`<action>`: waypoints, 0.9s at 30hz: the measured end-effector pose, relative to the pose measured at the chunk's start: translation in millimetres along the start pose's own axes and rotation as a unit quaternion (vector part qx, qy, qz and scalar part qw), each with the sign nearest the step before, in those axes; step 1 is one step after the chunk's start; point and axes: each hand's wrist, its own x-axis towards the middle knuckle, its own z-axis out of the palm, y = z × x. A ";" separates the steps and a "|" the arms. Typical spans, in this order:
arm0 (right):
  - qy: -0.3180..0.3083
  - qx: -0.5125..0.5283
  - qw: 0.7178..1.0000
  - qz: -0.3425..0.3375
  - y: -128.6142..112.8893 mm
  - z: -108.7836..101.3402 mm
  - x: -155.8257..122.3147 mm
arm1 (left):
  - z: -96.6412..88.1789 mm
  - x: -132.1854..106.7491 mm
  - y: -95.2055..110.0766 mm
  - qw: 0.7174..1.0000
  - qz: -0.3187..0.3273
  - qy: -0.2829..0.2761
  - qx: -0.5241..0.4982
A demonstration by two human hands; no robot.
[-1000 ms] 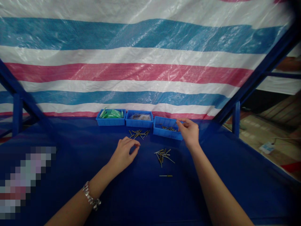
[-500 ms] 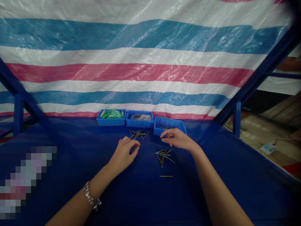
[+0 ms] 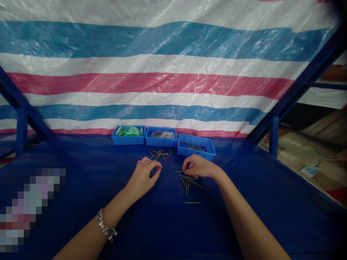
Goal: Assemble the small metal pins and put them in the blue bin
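the left hand (image 3: 142, 177) pinches its fingertips together just in front of a loose heap of thin gold-and-steel pins (image 3: 160, 154), the right hand (image 3: 199, 167) curls down onto a second heap (image 3: 188, 181) on the blue table (image 3: 81, 159), and whether either hand grips a pin cannot be told

- At 10 o'clock, a pixelated patch (image 3: 27, 209) on the counter (image 3: 168, 224) hides whatever lies there.
- At 12 o'clock, the contents of the middle bin (image 3: 161, 142) are too small to identify.
- At 12 o'clock, the left hand's fingertips (image 3: 155, 164) are too small to show whether they hold a pin.
- At 1 o'clock, the right hand (image 3: 199, 167) covers part of the pin pile (image 3: 188, 182).
- The bottom edge cuts off both forearms (image 3: 84, 234).
- The top edge cuts off the tarp (image 3: 173, 65).
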 end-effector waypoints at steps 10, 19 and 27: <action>0.034 0.139 0.981 -0.132 -23.5 24.9 10.2 | 0.6 1.5 -2.5 1.000 0.004 -0.011 0.008; 0.052 0.167 0.976 -0.133 -34.3 36.6 11.5 | 2.3 -0.2 -4.4 1.000 0.023 -0.014 0.007; 0.056 0.168 0.976 -0.125 -32.6 36.5 11.7 | 1.7 -0.9 -2.7 1.000 0.018 -0.004 0.011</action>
